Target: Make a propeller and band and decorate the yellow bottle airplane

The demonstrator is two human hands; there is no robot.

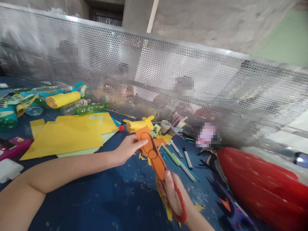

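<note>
My left hand [128,148] pinches the upper edge of an orange paper piece [152,154] with a black outline drawn on it. My right hand [172,192] is closed through the red handles of a pair of scissors [181,205], whose blades run up into the orange paper. Both hands hover over a blue table [113,199] scattered with paper scraps.
Yellow paper sheets [69,134] lie at the left with plastic bottles [91,108] and a yellow roll [63,99] behind. Markers [187,158] lie right of the paper. A red plastic bag [262,186] fills the right. A perforated metal screen [168,73] walls the table's far side.
</note>
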